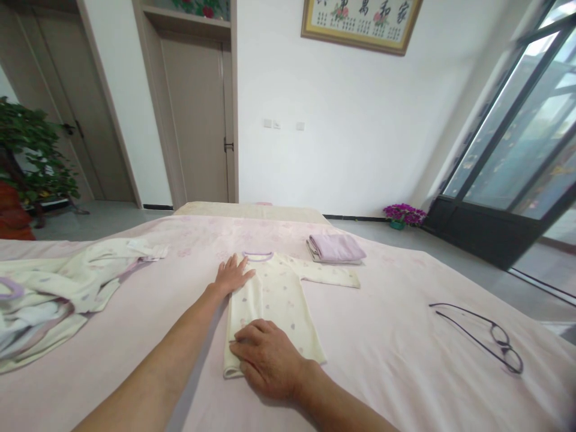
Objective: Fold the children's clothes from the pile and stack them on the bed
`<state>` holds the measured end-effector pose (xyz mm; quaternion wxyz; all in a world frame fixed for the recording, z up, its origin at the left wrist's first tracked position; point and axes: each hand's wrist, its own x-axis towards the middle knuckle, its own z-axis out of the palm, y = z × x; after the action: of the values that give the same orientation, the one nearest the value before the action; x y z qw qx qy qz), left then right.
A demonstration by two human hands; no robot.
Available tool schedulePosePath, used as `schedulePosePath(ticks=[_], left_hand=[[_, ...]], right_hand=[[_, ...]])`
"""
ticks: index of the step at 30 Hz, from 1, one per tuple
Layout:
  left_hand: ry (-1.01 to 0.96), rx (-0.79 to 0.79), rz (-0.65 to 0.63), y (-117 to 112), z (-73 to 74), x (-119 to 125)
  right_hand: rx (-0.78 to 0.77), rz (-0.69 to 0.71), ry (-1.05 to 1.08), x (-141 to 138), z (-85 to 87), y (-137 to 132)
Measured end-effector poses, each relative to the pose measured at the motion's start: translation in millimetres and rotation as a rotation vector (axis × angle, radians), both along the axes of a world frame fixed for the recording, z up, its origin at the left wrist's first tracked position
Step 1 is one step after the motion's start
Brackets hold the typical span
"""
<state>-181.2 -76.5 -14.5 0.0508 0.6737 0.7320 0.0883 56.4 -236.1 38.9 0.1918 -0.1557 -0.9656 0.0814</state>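
A small cream shirt (281, 288) with a pattern of little hearts and a lilac collar lies on the pink bedspread. Its left side is folded inward, while one sleeve stretches out to the right. My left hand (231, 276) rests open on the folded shoulder beside the collar, fingers spread. Lower down, my right hand (267, 360) lies on the shirt near the hem, its fingers bent a little over the folded part and holding nothing that I can see. The hand hides part of the hem.
A heap of cream clothes (90, 276) lies to the left. Beyond the sleeve sits a folded lilac garment (337, 247). Eyeglasses (501, 345) lie unfolded at the right on the pink bedspread (382, 324). Purple flowers (404, 213) stand on the floor behind.
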Motion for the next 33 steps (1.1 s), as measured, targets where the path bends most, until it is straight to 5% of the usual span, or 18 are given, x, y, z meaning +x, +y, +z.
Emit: schedulePosePath(ticks=[11,24,33], left_hand=[[0.041,0.032,-0.064,-48.4,-5.4,-9.0],[0.015,0.071,-0.178,-163.3,7.3,29.7],[0.018,0.091,-0.338,-211.4,10.4,30.2]], right_hand=[[0.126,0.127,0.16,2.7,-12.8,4.3],[-0.157,-0.404,0.448,0.4,-29.9,22.6],[-0.123,-0.338,0.288,-0.6,-33.0,21.4]])
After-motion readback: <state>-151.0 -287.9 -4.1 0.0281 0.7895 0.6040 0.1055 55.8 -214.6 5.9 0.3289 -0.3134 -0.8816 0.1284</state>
